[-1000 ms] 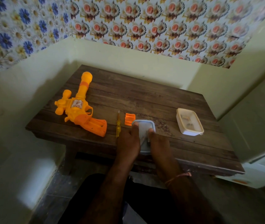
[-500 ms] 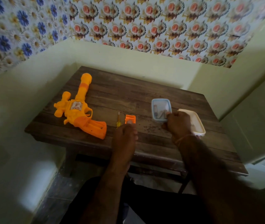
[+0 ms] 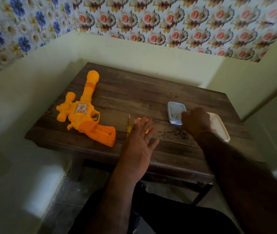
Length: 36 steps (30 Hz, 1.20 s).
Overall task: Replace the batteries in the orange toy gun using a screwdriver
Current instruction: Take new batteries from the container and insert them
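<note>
The right hand (image 3: pixel 196 121) rests its grip on the near right corner of a small clear container (image 3: pixel 175 112) toward the right edge of the counter (image 3: pixel 151 98); the fingers curl over the rim, but whether they pinch it or only touch it cannot be told, since the back of the hand hides them. The container's contents are blurred; they may be batteries, though that is only a guess. Just beside it, partly under the right wrist, lies a white lid or tray (image 3: pixel 220 127). The left hand (image 3: pixel 140 141) hovers with a wide, empty grip, fingers spread and straight, above the near edge of the counter and over a small orange piece (image 3: pixel 141 119), which is likely the battery cover. Just to the left of that hand lies the yellow-handled screwdriver (image 3: pixel 128 126), untouched. The orange toy gun (image 3: pixel 85 115) lies flat near the left edge, barrel pointing toward the far edge, its handle toward the near edge with the slotted compartment showing open. Judging from this, the unscrewing and cover removal look done; whether the old cells are out cannot be seen. Still left, it seems, are fitting the fresh batteries, replacing the cover and driving the screw back in.
</note>
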Motion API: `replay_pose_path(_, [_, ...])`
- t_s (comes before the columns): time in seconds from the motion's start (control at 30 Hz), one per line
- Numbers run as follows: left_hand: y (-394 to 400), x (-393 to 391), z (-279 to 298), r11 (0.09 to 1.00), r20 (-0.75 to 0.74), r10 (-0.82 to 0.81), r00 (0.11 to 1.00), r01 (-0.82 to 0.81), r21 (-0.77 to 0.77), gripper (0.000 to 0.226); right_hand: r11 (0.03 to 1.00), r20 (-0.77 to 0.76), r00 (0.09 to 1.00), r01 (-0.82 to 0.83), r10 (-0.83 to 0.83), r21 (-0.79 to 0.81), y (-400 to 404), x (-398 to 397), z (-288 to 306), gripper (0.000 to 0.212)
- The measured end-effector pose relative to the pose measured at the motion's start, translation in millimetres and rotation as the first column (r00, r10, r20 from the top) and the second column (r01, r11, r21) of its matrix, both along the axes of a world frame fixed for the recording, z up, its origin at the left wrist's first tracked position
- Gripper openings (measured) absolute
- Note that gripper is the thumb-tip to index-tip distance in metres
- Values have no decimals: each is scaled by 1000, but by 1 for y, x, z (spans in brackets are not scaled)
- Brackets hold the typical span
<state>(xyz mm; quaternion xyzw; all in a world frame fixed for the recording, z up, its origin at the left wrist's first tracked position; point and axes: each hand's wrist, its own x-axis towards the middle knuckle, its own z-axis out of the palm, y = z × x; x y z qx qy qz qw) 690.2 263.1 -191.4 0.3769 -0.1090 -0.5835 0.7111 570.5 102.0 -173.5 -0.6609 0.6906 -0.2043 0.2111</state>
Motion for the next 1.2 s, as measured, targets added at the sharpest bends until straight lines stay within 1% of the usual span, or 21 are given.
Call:
replay_pose_path(0.03, [0,1,0,1000,7,-6,1000,6,1,66,994,-75,997,-26,19,-102,1,-8,3,31])
replay_pose_path(0.1, [1,2,0,1000,35,-15,999,15,11,65,958,-123,992,-69,35,-280,4,-31,11,37])
replay_pose_path(0.13, [1,3,-1,1000,46,-20,999,19,18,68,946,-169,985,-73,20,-315,1,-44,9,45])
replay_pose_path(0.17, [1,3,-1,999,53,-23,998,22,24,73,952,-239,971,-77,4,-295,-2,-57,4,56])
replay_pose_path(0.23, [1,1,0,999,59,-22,998,21,27,78,987,-331,943,-86,36,-137,-8,-81,-8,85])
replay_pose_path(0.27, [1,1,-1,999,64,-17,998,15,29,79,996,-325,943,-83,70,-25,-9,-88,-14,97])
replay_pose_path(0.3, [2,-1,1,999,70,-16,997,14,29,78,995,-311,946,-81,94,55,-8,-96,-19,103])
replay_pose_path(0.33, [3,-1,0,1000,70,-14,997,12,28,78,993,-297,949,-81,103,86,-7,-101,-24,102])
replay_pose_path(0.37, [4,-3,1,999,76,-15,997,13,29,76,995,-283,954,-79,95,68,-2,-105,-24,97])
replay_pose_path(0.47, [8,-5,3,999,94,-39,995,36,34,69,989,-231,972,-62,30,-133,21,-106,-17,80])
replay_pose_path(0.5, [8,-6,3,998,95,-46,994,42,42,65,977,-200,979,-81,41,-197,33,-102,-13,76])
replay_pose_path(0.57, [8,-11,6,997,85,-48,995,43,65,58,934,-162,979,-172,125,-312,65,-88,-4,70])
replay_pose_path(0.63, [9,-18,8,992,53,-60,997,54,110,64,893,-108,967,-255,232,-370,103,-67,7,71])
replay_pose_path(0.7, [11,-25,9,988,-21,-77,997,79,135,71,857,-26,940,-322,341,-402,141,-45,12,72])
replay_pose_path(0.8, [21,-28,7,989,-110,-76,991,89,116,62,840,12,905,-391,426,-377,182,-18,7,77])
replay_pose_path(0.9, [31,-21,5,994,-109,-60,992,69,84,52,831,98,853,-465,513,-306,202,-8,-5,80])
replay_pose_path(0.97, [38,-12,12,993,-111,-50,992,61,99,52,827,179,820,-487,543,-279,203,-13,-10,78])
replay_pose_path(1.0, [41,-9,14,991,-116,-52,992,66,116,52,823,191,812,-493,552,-281,202,-17,-12,74])
replay_pose_path(1.03, [42,-6,12,990,-119,-40,992,55,131,48,809,181,803,-505,568,-300,200,-21,-13,68])
replay_pose_path(1.1, [47,-1,18,985,-127,-24,992,45,166,42,723,61,773,-558,631,-408,193,-30,-15,58])
replay_pose_path(1.2, [48,-3,21,982,-206,-101,973,131,136,65,532,-205,694,-679,690,-506,182,-38,-15,53])
